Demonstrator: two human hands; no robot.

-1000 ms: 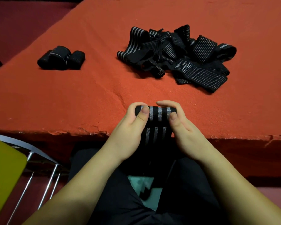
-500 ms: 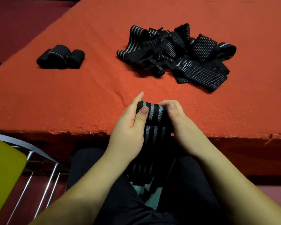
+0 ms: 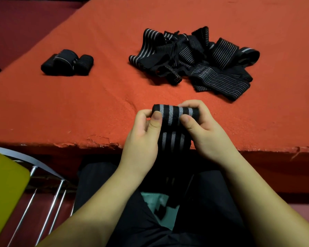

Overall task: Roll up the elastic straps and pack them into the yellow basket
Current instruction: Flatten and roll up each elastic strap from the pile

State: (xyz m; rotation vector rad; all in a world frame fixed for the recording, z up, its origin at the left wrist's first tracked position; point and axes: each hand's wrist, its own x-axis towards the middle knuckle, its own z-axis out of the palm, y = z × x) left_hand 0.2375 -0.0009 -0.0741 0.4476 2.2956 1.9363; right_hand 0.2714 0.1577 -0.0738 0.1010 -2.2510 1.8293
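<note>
Head view | striped strap roll [image 3: 174,114] between both hands at table edge [image 3: 96,142] | left hand [image 3: 143,138] and right hand [image 3: 206,132] pinch its ends | no legible writing

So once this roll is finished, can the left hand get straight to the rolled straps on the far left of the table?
Probably yes, once freed. The left hand now grips the striped strap together with the right hand. Only bare red table lies between it and the rolled straps; whether the arm stretches that far is uncertain.

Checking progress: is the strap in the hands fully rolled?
Partly rolled. The strap forms a roll at the top, its unrolled tail hanging over the table edge.
</note>
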